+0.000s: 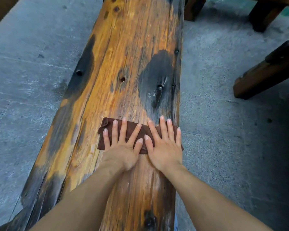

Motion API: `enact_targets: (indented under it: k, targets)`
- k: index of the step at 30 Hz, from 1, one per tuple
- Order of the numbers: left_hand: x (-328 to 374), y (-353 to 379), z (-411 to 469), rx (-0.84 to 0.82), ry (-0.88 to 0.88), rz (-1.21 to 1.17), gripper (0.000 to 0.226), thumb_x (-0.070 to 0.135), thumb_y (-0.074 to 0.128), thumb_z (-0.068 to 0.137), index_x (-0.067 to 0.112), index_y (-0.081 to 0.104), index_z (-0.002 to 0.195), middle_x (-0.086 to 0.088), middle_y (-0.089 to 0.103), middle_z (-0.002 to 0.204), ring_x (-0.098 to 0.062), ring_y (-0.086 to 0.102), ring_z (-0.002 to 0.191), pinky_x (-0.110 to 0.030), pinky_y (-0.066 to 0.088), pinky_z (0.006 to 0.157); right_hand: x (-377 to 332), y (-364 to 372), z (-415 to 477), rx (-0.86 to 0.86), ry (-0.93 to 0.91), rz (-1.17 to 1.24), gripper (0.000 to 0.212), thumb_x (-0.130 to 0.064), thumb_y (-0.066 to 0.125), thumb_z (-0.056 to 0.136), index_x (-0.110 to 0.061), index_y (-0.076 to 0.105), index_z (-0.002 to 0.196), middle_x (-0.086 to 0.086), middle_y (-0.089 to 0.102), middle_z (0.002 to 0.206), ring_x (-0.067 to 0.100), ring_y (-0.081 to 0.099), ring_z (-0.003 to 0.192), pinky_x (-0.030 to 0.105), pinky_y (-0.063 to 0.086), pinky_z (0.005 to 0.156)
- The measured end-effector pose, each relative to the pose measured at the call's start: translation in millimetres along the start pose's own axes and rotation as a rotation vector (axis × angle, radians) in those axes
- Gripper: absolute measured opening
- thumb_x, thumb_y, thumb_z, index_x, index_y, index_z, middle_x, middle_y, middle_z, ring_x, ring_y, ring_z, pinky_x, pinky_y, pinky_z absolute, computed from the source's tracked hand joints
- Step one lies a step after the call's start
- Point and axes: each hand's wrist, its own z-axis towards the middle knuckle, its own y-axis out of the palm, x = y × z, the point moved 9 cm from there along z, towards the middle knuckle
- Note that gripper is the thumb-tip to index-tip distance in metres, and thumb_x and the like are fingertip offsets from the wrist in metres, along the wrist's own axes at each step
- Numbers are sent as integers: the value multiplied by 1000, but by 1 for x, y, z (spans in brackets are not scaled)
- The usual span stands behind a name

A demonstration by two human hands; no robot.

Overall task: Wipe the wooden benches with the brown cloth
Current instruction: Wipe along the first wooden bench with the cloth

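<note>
A long rough wooden bench (123, 55), orange-brown with dark charred patches and knots, runs from the bottom of the view up to the top. A folded brown cloth (132, 129) lies flat across its right half. My left hand (122, 144) presses on the cloth's left part with fingers straight and spread. My right hand (165, 144) presses on its right part the same way, beside the bench's right edge. Both palms cover the cloth's near edge.
Grey concrete floor (32, 80) lies on both sides of the bench. Dark wooden legs of other furniture (265, 75) stand at the right, and more (264, 15) at the top right. A dark knot with a protruding stub (160, 88) sits ahead of the cloth.
</note>
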Motion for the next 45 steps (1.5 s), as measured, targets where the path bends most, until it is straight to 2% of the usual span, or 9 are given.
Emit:
enact_targets:
  k: [6, 11, 20, 26, 30, 34, 38, 41, 45]
  targets:
    - [5, -19, 36, 5, -19, -3, 49, 61, -2, 91, 61, -45, 115, 14, -55, 130, -13, -57, 117, -39, -43, 92, 6, -11, 38, -8, -19, 5, 55, -54, 7, 96, -42, -10, 147, -1, -19, 158, 18, -25, 143, 49, -16, 114]
    - [7, -32, 59, 25, -33, -4, 49, 63, -7, 87, 61, -41, 122, 14, -51, 137, -12, -54, 121, -37, -42, 94, 9, -20, 66, 2, -41, 23, 55, -53, 8, 97, -42, -5, 149, -2, -18, 158, 19, -23, 144, 49, -16, 114]
    - [10, -45, 65, 29, -63, -32, 50, 60, -1, 94, 58, -44, 118, 14, -53, 135, -11, -52, 124, -38, -39, 98, 9, -31, 90, 20, -108, 7, 56, -53, 13, 97, -40, 2, 151, 1, -10, 160, 21, -15, 146, 49, -11, 115]
    - [11, -45, 60, 99, -63, -67, 50, 57, 0, 95, 49, -33, 132, 11, -44, 143, -14, -45, 131, -41, -34, 104, 8, -29, 85, 6, -81, -3, 55, -53, 8, 97, -40, -6, 149, -1, -17, 159, 20, -21, 145, 47, -18, 113]
    - [4, -37, 40, 148, -56, -63, 52, 54, 4, 98, 45, -28, 137, 11, -42, 143, -15, -40, 135, -44, -29, 108, 0, -18, 61, -1, -26, 5, 54, -53, 6, 97, -41, -16, 145, 0, -18, 159, 21, -22, 144, 48, -20, 113]
    - [-12, -25, 11, 184, -47, -75, 51, 55, 4, 97, 46, -27, 137, 11, -41, 143, -14, -41, 133, -43, -33, 105, -15, -4, 24, -20, 38, 10, 54, -52, 7, 97, -42, -21, 141, 1, -20, 159, 23, -22, 144, 51, -17, 113]
    - [-46, -10, -38, 222, -57, -63, 53, 55, 8, 98, 47, -27, 137, 10, -38, 146, -15, -40, 134, -44, -32, 106, -51, 10, -16, -49, 22, -12, 53, -52, 5, 97, -42, -23, 141, -1, -28, 154, 22, -26, 143, 50, -19, 112]
    - [-66, 2, -66, 229, -69, -41, 55, 56, 8, 97, 47, -32, 134, 9, -38, 147, -15, -42, 133, -44, -30, 107, -70, 24, -43, -93, 14, -10, 53, -53, 1, 95, -43, -26, 140, -2, -33, 150, 19, -35, 137, 48, -25, 110]
    - [-99, 12, -113, 196, -119, -53, 56, 57, -2, 90, 43, -19, 142, 4, -28, 152, -23, -33, 138, -46, -27, 109, -110, 39, -82, -135, -19, -18, 55, -54, -13, 89, -42, -30, 139, 0, -35, 150, 20, -41, 133, 47, -27, 109]
